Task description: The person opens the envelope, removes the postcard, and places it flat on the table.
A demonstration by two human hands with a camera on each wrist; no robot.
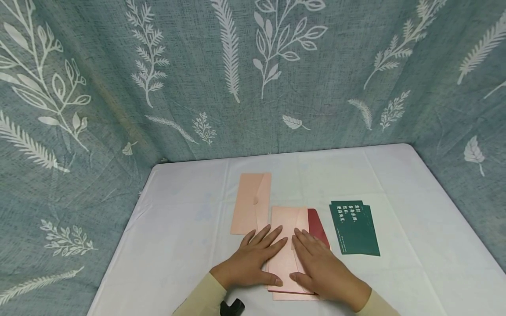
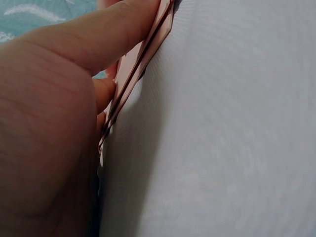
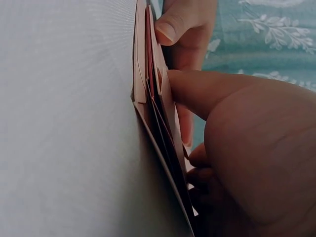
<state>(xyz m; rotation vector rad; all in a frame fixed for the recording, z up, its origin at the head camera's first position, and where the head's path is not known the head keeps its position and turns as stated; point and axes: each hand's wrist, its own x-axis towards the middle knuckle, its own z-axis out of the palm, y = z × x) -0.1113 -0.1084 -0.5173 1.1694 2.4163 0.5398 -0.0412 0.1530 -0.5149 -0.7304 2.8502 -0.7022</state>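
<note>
A pink envelope [image 1: 287, 219] lies flap side up on a small stack, with a red envelope [image 1: 317, 228] sticking out under its right side. My left hand [image 1: 254, 261] rests flat on its left part, fingers spread and straight. On the right part my right hand [image 1: 323, 267] presses down with extended fingers. Both thumbs lie near the stack's front end. Seen edge-on in the right wrist view, the stack [image 3: 140, 74] shows pink and red layers, slightly parted. The left wrist view has the left thumb against the pink layers' edge [image 2: 143, 54].
Another pink envelope [image 1: 246, 202] lies behind and to the left of the stack. Green cards [image 1: 359, 235] with white writing overlap to the right. A black object [image 1: 232, 308] shows by the left wrist. A patterned curtain [image 1: 237, 123] hangs behind the white table [image 1: 178, 228].
</note>
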